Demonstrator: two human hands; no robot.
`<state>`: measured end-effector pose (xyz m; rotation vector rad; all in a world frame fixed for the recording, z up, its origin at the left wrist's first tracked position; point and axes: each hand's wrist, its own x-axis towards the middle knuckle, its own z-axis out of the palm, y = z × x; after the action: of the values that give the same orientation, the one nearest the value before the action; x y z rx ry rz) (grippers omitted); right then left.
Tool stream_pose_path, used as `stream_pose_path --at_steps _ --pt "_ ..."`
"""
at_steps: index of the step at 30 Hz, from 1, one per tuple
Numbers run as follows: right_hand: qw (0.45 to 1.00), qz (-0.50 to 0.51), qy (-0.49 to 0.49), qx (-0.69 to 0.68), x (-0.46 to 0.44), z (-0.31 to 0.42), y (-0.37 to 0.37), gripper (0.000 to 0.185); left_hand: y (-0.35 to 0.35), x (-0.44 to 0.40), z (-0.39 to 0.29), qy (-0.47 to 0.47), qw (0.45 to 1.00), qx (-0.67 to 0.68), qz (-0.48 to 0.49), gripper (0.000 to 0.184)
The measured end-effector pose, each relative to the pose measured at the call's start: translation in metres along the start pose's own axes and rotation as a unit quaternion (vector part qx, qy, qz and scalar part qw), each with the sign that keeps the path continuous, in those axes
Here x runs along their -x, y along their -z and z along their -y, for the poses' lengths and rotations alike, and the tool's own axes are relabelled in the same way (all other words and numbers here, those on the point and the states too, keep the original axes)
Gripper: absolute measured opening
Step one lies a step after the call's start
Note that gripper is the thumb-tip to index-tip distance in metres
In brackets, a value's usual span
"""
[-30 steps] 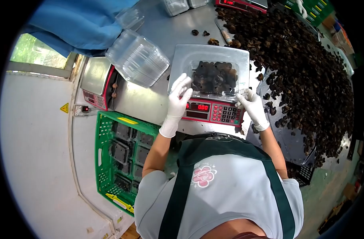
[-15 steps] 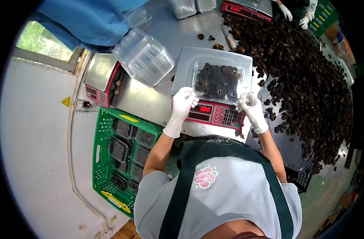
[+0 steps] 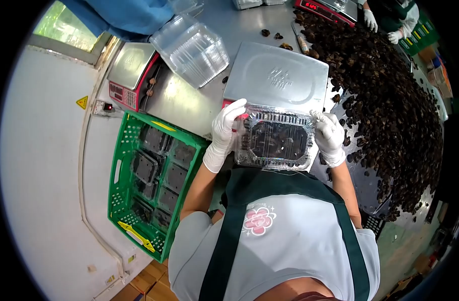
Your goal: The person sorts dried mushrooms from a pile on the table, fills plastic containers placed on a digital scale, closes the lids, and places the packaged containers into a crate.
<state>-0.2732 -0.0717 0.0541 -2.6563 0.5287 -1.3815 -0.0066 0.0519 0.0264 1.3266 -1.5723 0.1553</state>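
A metal table (image 3: 189,103) stretches ahead of me, and a broad heap of dark, dried, curled pieces (image 3: 390,125) covers its right side. At my lower left stands a green crate (image 3: 120,193) holding packed clear boxes with dark contents. Straight ahead is a weighing scale (image 3: 277,75), its metal plate facing up. Beyond it to the left, a stack of clear boxes (image 3: 192,52) leans at a slant. At the far right, a co-worker's gloved hands (image 3: 370,21) are near the heap.

The clear box (image 3: 277,139) with dark contents is between my two hands, in front of the scale's plate and close to my apron (image 3: 269,186), hiding most of the scale's front panel. My gloved left hand (image 3: 224,131) is clamped on its left edge near the far corner; my gloved right hand (image 3: 330,136) pinches the far right corner.

To handle it well, I judge, both hands should bear equal weight and press on the ridged rim, not the thin middle, so the plastic does not buckle. I cannot tell whether the lid is fastened all round.

The broad face points up at me; the long axis runs from hand to hand, across my body, its right end slightly nearer me.
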Motion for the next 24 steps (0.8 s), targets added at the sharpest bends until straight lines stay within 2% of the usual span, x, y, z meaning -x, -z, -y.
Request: stream_pose_path --at_steps 8,13,19,20,21,22,24 --pt "0.999 0.015 0.038 0.016 -0.007 0.021 -0.005 0.026 0.020 0.026 -0.002 -0.036 0.994 -0.057 -0.081 0.047" --pt "0.998 0.042 0.039 -0.011 -0.007 0.032 -0.012 0.026 0.039 0.034 -0.015 -0.016 0.991 -0.103 -0.082 0.047" --pt "0.997 0.047 0.045 -0.046 -0.008 0.044 -0.025 0.026 0.055 0.051 -0.027 0.051 0.994 -0.080 -0.056 0.041" --pt "0.995 0.075 0.005 -0.070 -0.009 0.049 -0.025 0.025 0.052 0.054 -0.033 0.135 0.986 0.048 -0.081 0.041" --pt "0.989 0.103 -0.034 -0.097 -0.010 0.054 -0.027 0.025 0.051 0.057 -0.039 0.213 0.956 0.173 -0.108 0.040" --pt "0.981 0.125 -0.041 -0.141 -0.006 0.054 -0.032 0.029 0.057 0.047 -0.058 0.349 0.874 0.320 -0.107 0.039" --pt "0.937 0.218 -0.158 -0.224 0.013 0.060 -0.040 0.026 0.054 0.056 -0.061 0.360 0.762 0.514 -0.156 0.077"
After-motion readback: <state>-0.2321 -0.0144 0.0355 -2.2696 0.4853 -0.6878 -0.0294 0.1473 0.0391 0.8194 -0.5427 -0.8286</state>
